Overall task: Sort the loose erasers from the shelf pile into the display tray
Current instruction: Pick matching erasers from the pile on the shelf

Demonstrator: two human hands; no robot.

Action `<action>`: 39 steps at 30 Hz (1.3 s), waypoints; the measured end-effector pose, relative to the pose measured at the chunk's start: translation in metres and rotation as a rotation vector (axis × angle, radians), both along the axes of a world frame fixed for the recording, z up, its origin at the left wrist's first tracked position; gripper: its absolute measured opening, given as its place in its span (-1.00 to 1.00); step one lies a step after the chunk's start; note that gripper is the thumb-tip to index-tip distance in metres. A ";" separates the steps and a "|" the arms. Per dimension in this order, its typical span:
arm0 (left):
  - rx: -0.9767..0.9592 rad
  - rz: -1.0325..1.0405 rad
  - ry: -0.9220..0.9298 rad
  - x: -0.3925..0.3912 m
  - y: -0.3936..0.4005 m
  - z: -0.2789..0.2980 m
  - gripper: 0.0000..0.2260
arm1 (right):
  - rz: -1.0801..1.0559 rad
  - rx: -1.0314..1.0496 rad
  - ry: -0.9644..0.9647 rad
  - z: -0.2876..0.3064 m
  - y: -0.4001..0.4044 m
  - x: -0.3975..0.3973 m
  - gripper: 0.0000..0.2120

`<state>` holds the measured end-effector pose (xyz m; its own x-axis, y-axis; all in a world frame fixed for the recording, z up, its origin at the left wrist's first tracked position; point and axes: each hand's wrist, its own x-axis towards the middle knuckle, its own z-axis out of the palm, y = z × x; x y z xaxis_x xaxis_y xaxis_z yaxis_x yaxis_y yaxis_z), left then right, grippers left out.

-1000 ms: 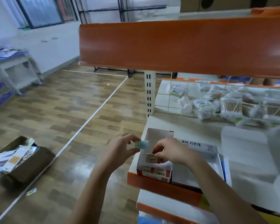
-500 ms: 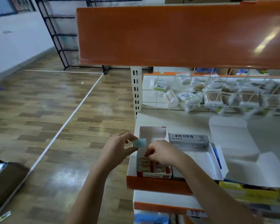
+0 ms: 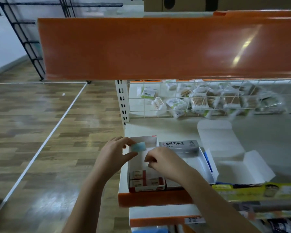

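Erasers: approx 4 red-white boxed erasers (image 3: 142, 179) in display tray (image 3: 123, 178), packed at its near end; tray sits at shelf (image 3: 175, 130) front-left corner. 1 pale blue eraser (image 3: 139, 146) pinched btwn left hand (image 3: 115, 156) thumb & fingers, over tray far-left edge. Right hand (image 3: 165, 161) above tray mid, fingers curled, tips close together; whether holding anything, can't tell. Open silver box (image 3: 194, 158) just right of tray; cotton-swab packs (image 3: 198, 101) behind wire rack (image 3: 208, 98) at shelf back.

Grey shelf (image 3: 175, 130) with orange edge, white display tray (image 3: 124, 179), open silver box (image 3: 207, 167), flattened white carton (image 3: 225, 145)
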<state>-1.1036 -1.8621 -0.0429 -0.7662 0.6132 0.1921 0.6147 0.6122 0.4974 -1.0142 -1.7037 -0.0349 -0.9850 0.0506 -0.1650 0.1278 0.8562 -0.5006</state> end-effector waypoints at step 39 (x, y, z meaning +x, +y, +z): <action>-0.419 -0.573 -0.093 0.073 0.147 -0.024 -0.64 | -0.526 -0.021 -0.199 0.015 0.116 0.084 -0.73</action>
<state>-1.0309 -1.7148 -0.0668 -0.3033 0.9320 -0.1984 0.8630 0.3570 0.3574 -0.9306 -1.5880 -0.0195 -0.7776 0.5218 -0.3509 0.6288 0.6417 -0.4392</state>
